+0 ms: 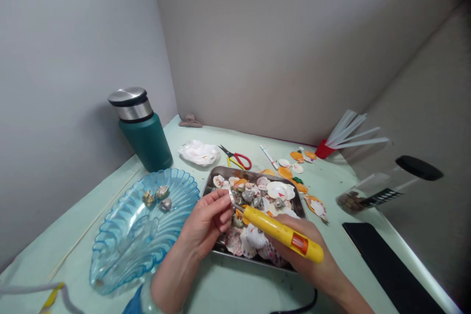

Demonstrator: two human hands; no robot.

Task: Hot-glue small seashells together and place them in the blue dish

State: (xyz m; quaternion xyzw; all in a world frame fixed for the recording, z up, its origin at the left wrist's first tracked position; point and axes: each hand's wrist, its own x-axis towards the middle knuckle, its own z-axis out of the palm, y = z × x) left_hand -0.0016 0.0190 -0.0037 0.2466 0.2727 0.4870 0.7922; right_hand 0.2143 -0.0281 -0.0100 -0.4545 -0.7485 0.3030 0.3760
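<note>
At six o'clock, nearest, a black cable (300, 310) lies on the pale green table (243, 289). The left hand (204, 221) pinches a small white piece with dark spots (231, 196) between thumb and fingers. The right hand (303, 225) is closed around a yellow plastic tool with an orange window (270, 224); its metal tip is close to this piece, but whether they touch I cannot tell. The piece is above the ten o'clock part of a rectangular metal tray (235, 171), full of seashells (235, 241). From the tray, at nine o'clock, lies a translucent blue scalloped plate (110, 243); at three o'clock, a clear jar with black lid (371, 189). Farther, at ten o'clock, stands a green bottle with steel cap (147, 142); at eleven o'clock lie scissors with red and yellow handles (243, 159).
</note>
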